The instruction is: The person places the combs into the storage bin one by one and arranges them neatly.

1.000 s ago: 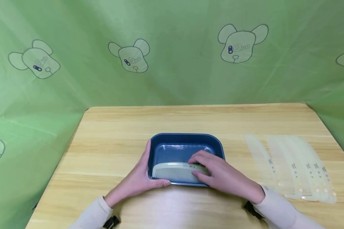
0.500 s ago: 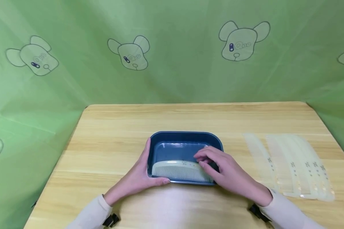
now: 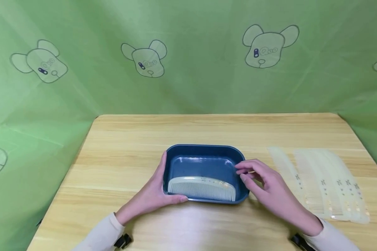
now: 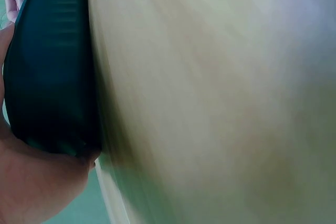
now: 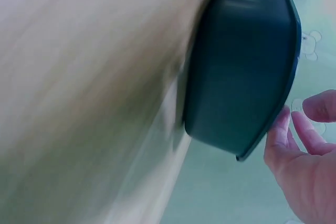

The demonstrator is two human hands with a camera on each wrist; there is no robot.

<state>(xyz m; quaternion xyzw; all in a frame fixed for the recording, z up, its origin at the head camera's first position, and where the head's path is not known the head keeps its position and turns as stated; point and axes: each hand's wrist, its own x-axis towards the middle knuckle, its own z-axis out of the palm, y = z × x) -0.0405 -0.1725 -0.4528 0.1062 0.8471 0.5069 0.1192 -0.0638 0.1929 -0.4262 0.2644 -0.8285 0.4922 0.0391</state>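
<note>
- Currently, head view: glossy dark-blue rounded-rectangular plastic tray (image 3: 194,150) sits on light wood-grain table (image 3: 135,139); one pale-green curved comb (image 3: 202,189) w/ fine teeth lies inside, along near wall, teeth facing near side.
- Head, hands: bare left hand (image 3: 152,193) grips tray's L end, thumb on near rim. Bare right hand (image 3: 270,183) is at R rim, fingers loosely bent, thumb apart, nothing held; rim contact unclear.
- Head, progress: prob. early on, I'd judge. Done: 1 comb in. Left outside: several similar pale translucent combs (image 3: 331,181), mostly overlapping, on table at R; exact no. unclear.
- L wrist view: left hand wraps tray's end; only outer wall shows, contents hidden.
- R wrist view: right hand's fingertips by rim, visible gap btwn thumb & fingers, nothing in it; tray interior n/a here too.
</note>
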